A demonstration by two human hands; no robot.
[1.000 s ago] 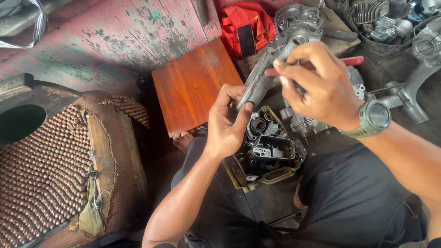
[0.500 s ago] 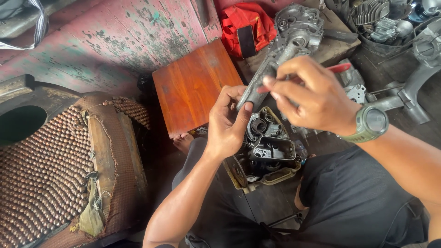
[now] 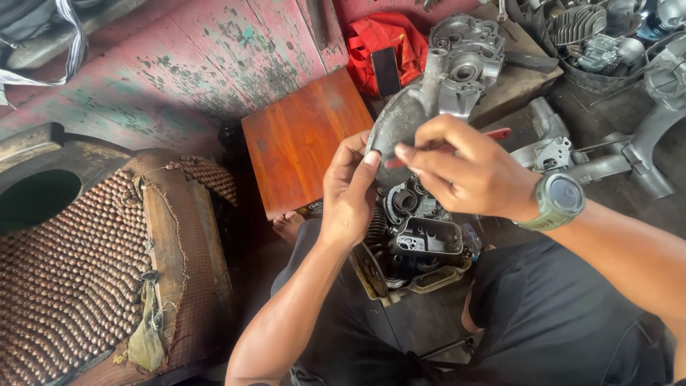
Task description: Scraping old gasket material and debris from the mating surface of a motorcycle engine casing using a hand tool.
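Grey cast-metal engine casing, long and dull with a round bearing end, is held up between both hands above a dark engine block resting by the person's lap. Left hand is closed on the casing's lower edge, thumb and fingertips pinching it. Right hand, wearing a green wristwatch, is curled shut around a thin red-handled tool pressed against the same edge. Judging from this, the tool tip could skid off the smooth metal into the left fingers, or the pinch grip could let the heavy casing drop onto the block. A reddish wooden board lies just behind.
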